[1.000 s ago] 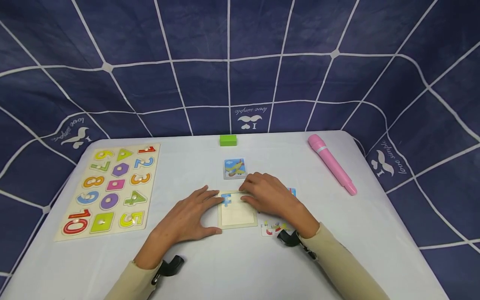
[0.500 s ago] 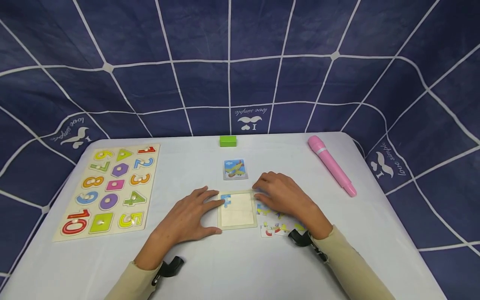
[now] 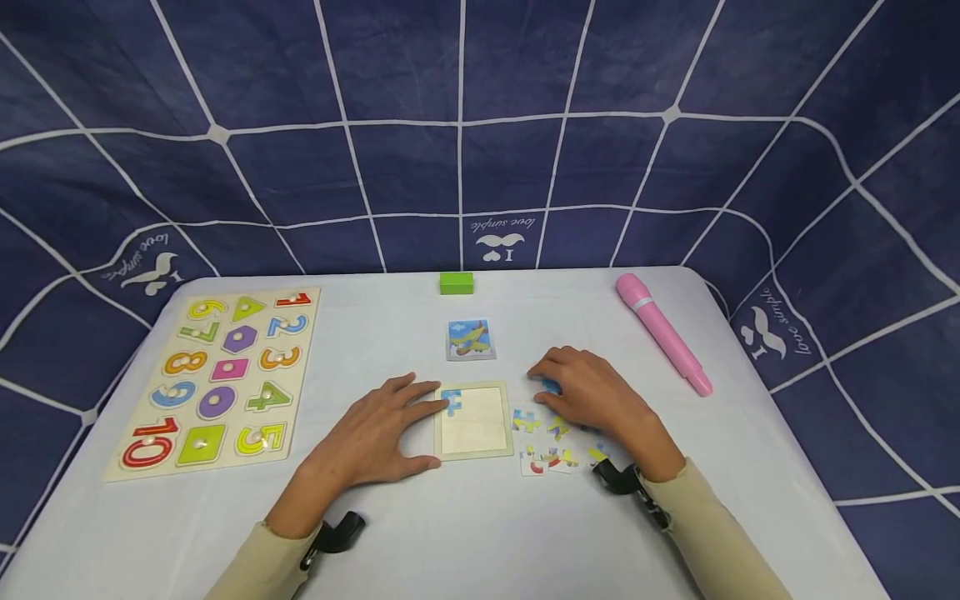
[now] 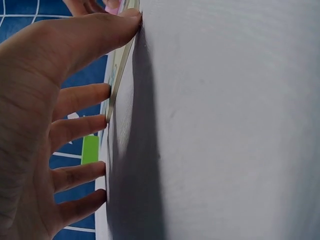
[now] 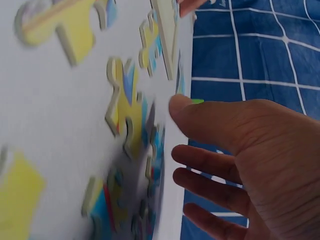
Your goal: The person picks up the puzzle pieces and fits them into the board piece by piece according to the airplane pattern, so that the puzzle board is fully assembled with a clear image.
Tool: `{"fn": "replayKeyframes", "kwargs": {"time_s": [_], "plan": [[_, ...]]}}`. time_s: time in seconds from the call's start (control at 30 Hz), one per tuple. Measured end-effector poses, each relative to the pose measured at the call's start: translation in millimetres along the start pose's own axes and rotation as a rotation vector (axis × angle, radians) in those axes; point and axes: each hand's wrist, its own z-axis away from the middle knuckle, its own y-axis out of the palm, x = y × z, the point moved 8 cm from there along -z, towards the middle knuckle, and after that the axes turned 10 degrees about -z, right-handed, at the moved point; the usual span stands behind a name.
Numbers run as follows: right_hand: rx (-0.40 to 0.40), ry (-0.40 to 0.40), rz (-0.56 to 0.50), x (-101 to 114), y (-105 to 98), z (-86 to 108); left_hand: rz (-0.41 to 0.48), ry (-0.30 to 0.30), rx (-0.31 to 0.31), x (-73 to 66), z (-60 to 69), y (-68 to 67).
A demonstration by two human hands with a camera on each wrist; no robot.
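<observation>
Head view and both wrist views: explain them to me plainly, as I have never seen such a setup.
There is no robot here, just a person's two bare hands. The wide picture comes from a camera worn on the head, looking down; the other two come from cameras on the left and right wrists. On the white table lie a shallow tray with one blue piece in its corner, loose puzzle pieces, an airplane picture, a green block, a pink microphone and a number board. The left hand touches the tray's edge. The right hand is by the loose puzzle pieces, thumb and fingers apart; it seems to hold nothing.
</observation>
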Motion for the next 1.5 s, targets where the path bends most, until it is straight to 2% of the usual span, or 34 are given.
{"fn": "replayKeyframes", "kwargs": {"time_s": [0.37, 0.77, 1.2, 1.5], "plan": [[0.042, 0.077, -0.037, -16.8, -4.0, 6.3, 0.018, -0.013, 0.014, 3.7, 0.8, 1.0], [0.059, 0.106, -0.095, -26.8, -7.3, 11.0, 0.032, -0.008, 0.008, 3.3, 1.8, -0.6], [0.042, 0.093, -0.091, -29.2, -6.4, 11.1, 0.037, -0.014, 0.001, 3.5, 2.3, 0.4], [0.031, 0.080, -0.079, -22.5, -6.9, 6.9, 0.040, -0.020, 0.006, 3.3, 1.4, 0.5]]}}
